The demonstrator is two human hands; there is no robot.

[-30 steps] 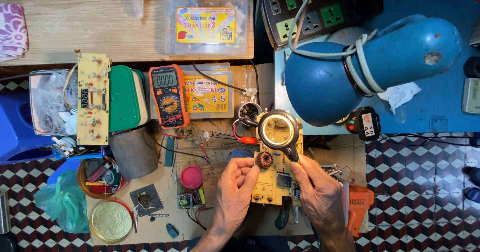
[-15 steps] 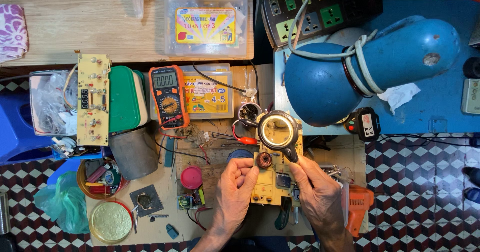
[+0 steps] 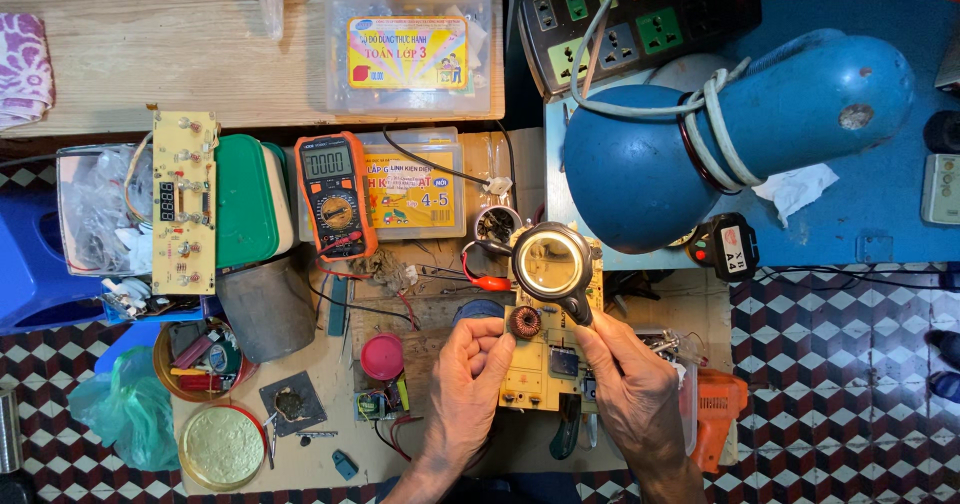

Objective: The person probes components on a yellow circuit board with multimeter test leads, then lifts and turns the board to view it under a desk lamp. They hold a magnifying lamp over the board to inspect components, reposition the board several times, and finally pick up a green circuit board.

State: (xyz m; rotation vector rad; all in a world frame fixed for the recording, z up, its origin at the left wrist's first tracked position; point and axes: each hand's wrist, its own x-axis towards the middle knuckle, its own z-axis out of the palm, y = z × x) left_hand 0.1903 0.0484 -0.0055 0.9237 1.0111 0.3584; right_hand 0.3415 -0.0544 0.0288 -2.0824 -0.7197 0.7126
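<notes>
A yellow circuit board [image 3: 540,364] with a copper coil [image 3: 525,321] lies on the workbench in front of me. My left hand [image 3: 470,374] grips the board's left edge, fingers curled around it. My right hand [image 3: 630,384] holds the black handle of a round magnifying glass [image 3: 551,262], which hovers over the board's far end. The board's right part is hidden under my right hand.
An orange multimeter [image 3: 335,196] with red and black leads sits left of the board. A blue desk lamp [image 3: 720,134] hangs above right. A second circuit board [image 3: 184,200], a green box [image 3: 244,199], plastic parts cases [image 3: 410,54], a power strip [image 3: 640,9], tins and a pink lid [image 3: 382,356] crowd the bench.
</notes>
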